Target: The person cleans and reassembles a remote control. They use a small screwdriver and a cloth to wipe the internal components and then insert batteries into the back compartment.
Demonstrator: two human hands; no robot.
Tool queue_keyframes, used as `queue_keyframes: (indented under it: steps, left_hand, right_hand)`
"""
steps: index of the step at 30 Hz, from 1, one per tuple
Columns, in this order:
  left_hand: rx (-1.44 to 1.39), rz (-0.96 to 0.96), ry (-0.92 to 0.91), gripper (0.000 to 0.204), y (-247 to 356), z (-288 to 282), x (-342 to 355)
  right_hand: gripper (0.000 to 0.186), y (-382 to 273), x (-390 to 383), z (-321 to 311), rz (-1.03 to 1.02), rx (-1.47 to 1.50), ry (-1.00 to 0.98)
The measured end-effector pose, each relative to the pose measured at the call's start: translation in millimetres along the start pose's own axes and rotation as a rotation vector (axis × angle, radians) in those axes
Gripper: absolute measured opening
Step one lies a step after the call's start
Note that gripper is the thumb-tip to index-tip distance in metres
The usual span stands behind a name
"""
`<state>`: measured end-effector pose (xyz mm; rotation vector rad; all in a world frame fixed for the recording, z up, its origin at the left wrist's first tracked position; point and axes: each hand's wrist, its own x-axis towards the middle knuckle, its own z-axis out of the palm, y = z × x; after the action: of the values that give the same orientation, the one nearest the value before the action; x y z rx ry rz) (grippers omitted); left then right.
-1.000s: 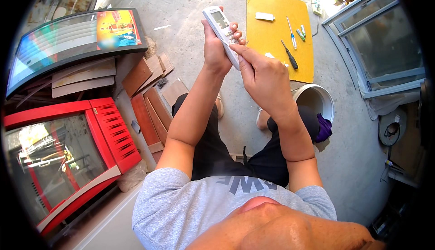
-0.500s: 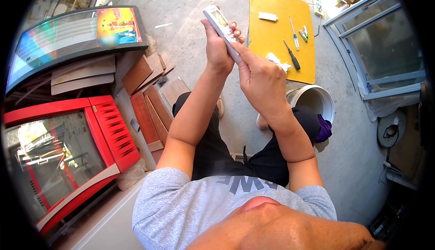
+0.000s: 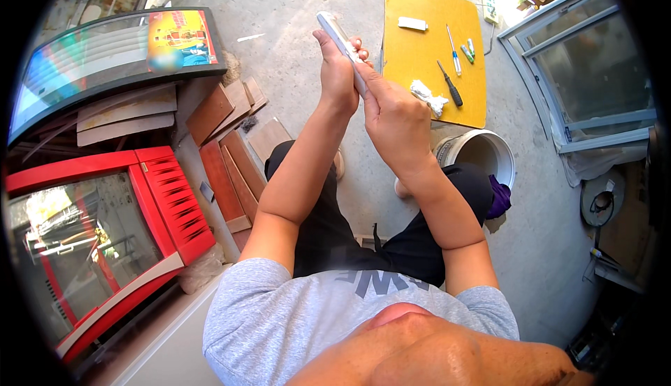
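A white remote control [image 3: 338,35] is held out over the floor in my left hand [image 3: 338,84], the thumb along one side and fingertips showing at the other. It is turned nearly edge-on, so its screen and buttons barely show. My right hand [image 3: 398,124] is at the remote's near end, fingers curled and index finger against it. Beyond them, on a yellow board [image 3: 405,57], lie a small white cover [image 3: 413,24], two green-and-silver batteries [image 3: 467,51], a slim screwdriver [image 3: 457,64], a black-handled screwdriver [image 3: 455,95] and crumpled white tissue [image 3: 428,97].
A white bucket [image 3: 508,155] stands by my right knee with a purple cloth [image 3: 499,198] at its side. Wood planks [image 3: 227,176], a red-framed glass cabinet [image 3: 178,204] and a curved glass panel [image 3: 112,54] line the left. Window frames [image 3: 587,78] lean at the right.
The remote control has rolled in my left hand, turning its screen and buttons mostly out of sight. My right hand has shifted slightly left and stays against the remote.
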<state>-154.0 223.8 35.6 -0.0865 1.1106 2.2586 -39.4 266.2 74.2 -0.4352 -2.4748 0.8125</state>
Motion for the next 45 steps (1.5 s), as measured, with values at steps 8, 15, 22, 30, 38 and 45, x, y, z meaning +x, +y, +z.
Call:
queue_keyframes:
  steps: [8, 15, 22, 30, 38, 45]
  left_hand:
    - [0.025, 0.02, 0.039, 0.057, -1, -7, 2]
    - [0.039, -0.009, 0.046, 0.058, -7, -8, 1]
    - [-0.024, 0.056, 0.062, 0.063, -5, -4, 4]
    - [-0.102, 0.163, 0.022, 0.054, 13, -15, 9]
    - [-0.06, 0.213, 0.052, 0.053, 15, -13, 9]
    - [-0.073, 0.088, 0.052, 0.055, -2, -5, 4]
  right_hand:
    - [0.03, 6, 0, 11, 0.025, 0.156, 0.028]
    - [0.032, 10, 2, 17, -0.015, 0.088, 0.06]
    - [0.031, 9, 15, 15, -0.057, 0.079, 0.212]
    - [0.026, 3, 6, -15, 0.048, 0.238, -0.13]
    - [0.026, 4, 2, -10, -0.031, 0.16, -0.052]
    - [0.026, 1, 17, 0, -0.023, 0.445, 0.208]
